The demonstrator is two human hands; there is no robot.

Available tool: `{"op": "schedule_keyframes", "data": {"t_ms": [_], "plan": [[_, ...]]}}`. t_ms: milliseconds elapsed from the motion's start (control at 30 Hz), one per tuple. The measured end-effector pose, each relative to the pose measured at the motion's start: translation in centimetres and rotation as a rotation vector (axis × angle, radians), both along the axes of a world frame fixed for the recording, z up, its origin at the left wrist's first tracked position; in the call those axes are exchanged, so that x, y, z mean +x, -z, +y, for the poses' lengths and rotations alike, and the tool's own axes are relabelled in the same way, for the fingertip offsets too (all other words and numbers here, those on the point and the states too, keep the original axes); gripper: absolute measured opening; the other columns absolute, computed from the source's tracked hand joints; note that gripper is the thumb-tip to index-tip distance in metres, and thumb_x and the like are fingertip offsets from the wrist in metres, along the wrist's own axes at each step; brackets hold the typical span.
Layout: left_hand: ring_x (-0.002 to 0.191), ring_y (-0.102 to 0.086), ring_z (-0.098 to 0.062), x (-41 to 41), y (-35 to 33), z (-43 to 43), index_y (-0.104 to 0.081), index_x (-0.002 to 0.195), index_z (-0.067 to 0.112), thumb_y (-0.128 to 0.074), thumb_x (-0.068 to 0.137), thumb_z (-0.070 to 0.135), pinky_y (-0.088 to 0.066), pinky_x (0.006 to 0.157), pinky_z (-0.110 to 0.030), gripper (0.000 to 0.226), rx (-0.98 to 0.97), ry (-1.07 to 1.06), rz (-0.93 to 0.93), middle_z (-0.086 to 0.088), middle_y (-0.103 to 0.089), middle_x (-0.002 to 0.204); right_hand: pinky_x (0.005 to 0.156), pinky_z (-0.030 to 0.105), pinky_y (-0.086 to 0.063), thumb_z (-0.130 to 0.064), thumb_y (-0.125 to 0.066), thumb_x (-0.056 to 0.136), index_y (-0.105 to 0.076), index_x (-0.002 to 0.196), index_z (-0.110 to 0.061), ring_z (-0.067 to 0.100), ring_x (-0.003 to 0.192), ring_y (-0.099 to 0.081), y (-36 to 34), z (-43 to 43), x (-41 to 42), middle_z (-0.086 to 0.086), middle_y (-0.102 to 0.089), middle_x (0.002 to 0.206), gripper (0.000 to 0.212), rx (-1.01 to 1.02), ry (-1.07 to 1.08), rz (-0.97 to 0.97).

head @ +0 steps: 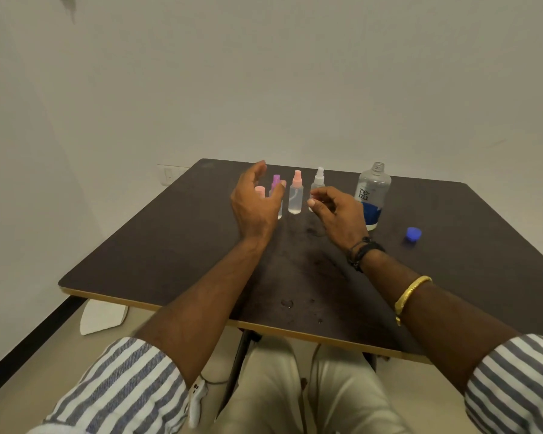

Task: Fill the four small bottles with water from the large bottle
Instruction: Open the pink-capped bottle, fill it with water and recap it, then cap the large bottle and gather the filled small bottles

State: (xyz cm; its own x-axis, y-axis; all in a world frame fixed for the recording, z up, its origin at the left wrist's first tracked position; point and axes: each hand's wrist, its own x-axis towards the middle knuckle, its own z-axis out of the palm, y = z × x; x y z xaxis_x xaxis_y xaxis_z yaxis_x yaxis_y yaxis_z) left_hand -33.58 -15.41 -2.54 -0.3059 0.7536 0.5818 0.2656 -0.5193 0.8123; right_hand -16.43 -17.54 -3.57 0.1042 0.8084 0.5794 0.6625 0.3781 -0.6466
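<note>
Dark table (170, 245); keeps 4 small bottles (296, 195) rowed near, large bottle (372, 195) uncapped for pouring; spreads left hand (254, 205), empty; curls right hand (339, 214) at 1, cannot tell whether gripping.

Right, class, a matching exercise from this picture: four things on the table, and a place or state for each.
1 large bottle
2 blue cap
3 purple-topped bottle
4 tall pink-topped bottle

a lies alone on the table
b stands between left hand and right hand
c stands uncapped
d partly behind the left hand

Pairs: 1-c, 2-a, 3-d, 4-b
</note>
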Motion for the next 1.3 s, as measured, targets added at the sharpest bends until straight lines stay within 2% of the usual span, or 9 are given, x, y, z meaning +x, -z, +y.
{"op": "schedule_keyframes", "data": {"t_ms": [67, 200, 267, 433, 500, 667, 900, 1100, 1300], "plan": [[0.114, -0.066, -0.009, 0.9, -0.2, -0.4, -0.065, 0.131, 0.012, -0.082, 0.084, 0.027, -0.055, 0.098, -0.022, 0.053, -0.009, 0.055, 0.025, 0.000, -0.071, 0.125, 0.089, 0.030, -0.058, -0.029, -0.065, 0.098, -0.070, 0.120, -0.011, 0.013, 0.098, -0.067, -0.3, -0.4, 0.5, 0.004, -0.074, 0.109, 0.029, 0.015, 0.016, 0.005], [0.106, -0.069, -0.010, 2.6, -0.4, -0.5, -0.068, 0.127, 0.010, -0.085, 0.081, 0.028, -0.059, 0.094, -0.030, 0.052, -0.052, 0.139, 0.059, -0.002, -0.074, 0.118, 0.080, 0.009, -0.050, -0.030, -0.066, 0.097, -0.070, 0.121, -0.010, 0.010, 0.097, -0.067, -0.8, -1.0, 1.6, 0.003, -0.074, 0.108, 0.031, 0.021, 0.042, 0.008], [0.105, -0.070, -0.011, 3.5, -0.4, -0.7, -0.068, 0.126, 0.008, -0.085, 0.081, 0.026, -0.059, 0.093, -0.030, 0.052, -0.064, 0.168, 0.075, -0.004, -0.074, 0.117, 0.077, 0.005, -0.046, -0.030, -0.067, 0.097, -0.071, 0.119, -0.011, 0.009, 0.094, -0.066, -1.1, -1.4, 2.3, 0.003, -0.074, 0.105, 0.029, 0.031, 0.066, 0.007], [0.110, -0.068, -0.013, 5.6, -0.1, -0.9, -0.066, 0.129, 0.006, -0.085, 0.081, 0.028, -0.057, 0.095, -0.022, 0.057, -0.104, 0.234, 0.109, -0.007, -0.073, 0.121, 0.075, 0.015, -0.047, -0.035, -0.070, 0.093, -0.073, 0.115, -0.016, 0.010, 0.087, -0.065, -1.1, -2.2, 4.0, -0.003, -0.072, 0.098, 0.029, 0.001, 0.196, -0.033], [0.111, -0.068, -0.014, 6.5, 0.1, -1.0, -0.066, 0.129, 0.006, -0.085, 0.081, 0.029, -0.057, 0.096, -0.027, 0.057, -0.123, 0.258, 0.125, -0.008, -0.073, 0.122, 0.076, 0.020, -0.047, -0.037, -0.071, 0.091, -0.074, 0.112, -0.019, 0.012, 0.088, -0.064, -0.8, -2.4, 5.0, -0.002, -0.072, 0.099, 0.027, -0.028, 0.278, -0.071], [0.124, -0.063, -0.018, 9.0, 0.8, -1.4, -0.060, 0.137, 0.008, -0.083, 0.083, 0.031, -0.054, 0.104, -0.034, 0.063, -0.179, 0.333, 0.191, -0.009, -0.066, 0.136, 0.084, 0.035, -0.053, -0.031, -0.070, 0.092, -0.072, 0.117, -0.017, 0.024, 0.098, -0.064, -0.7, -3.4, 7.8, 0.007, -0.068, 0.112, 0.029, -0.223, 0.463, -0.166], [0.136, -0.054, -0.022, 12.1, 1.3, -1.2, -0.050, 0.147, 0.008, -0.083, 0.083, 0.033, -0.047, 0.110, -0.035, 0.077, -0.251, 0.374, 0.247, -0.010, -0.056, 0.148, 0.083, 0.040, -0.058, -0.032, -0.070, 0.092, -0.067, 0.124, -0.024, 0.028, 0.107, -0.059, 0.1, -3.9, 11.5, 0.009, -0.046, 0.129, 0.033, -0.387, 0.684, -0.309], [0.144, -0.044, -0.028, 13.5, 1.7, -0.4, -0.039, 0.155, 0.012, -0.082, 0.084, 0.038, -0.044, 0.113, -0.043, 0.087, -0.315, 0.356, 0.299, -0.010, -0.045, 0.157, 0.090, 0.048, -0.057, -0.035, -0.063, 0.094, -0.058, 0.135, -0.030, 0.033, 0.113, -0.057, 1.2, -3.5, 13.4, 0.013, -0.050, 0.132, 0.041, -0.525, 0.689, -0.330], [0.145, -0.042, -0.029, 13.7, 1.8, 0.5, -0.036, 0.156, 0.014, -0.080, 0.084, 0.041, -0.043, 0.115, -0.047, 0.089, -0.339, 0.369, 0.324, -0.009, -0.043, 0.159, 0.094, 0.046, -0.055, -0.019, -0.058, 0.097, -0.067, 0.122, -0.021, 0.031, 0.110, -0.060, 1.6, -2.7, 13.8, 0.012, -0.060, 0.124, 0.027, -0.494, 0.623, -0.312]]}}
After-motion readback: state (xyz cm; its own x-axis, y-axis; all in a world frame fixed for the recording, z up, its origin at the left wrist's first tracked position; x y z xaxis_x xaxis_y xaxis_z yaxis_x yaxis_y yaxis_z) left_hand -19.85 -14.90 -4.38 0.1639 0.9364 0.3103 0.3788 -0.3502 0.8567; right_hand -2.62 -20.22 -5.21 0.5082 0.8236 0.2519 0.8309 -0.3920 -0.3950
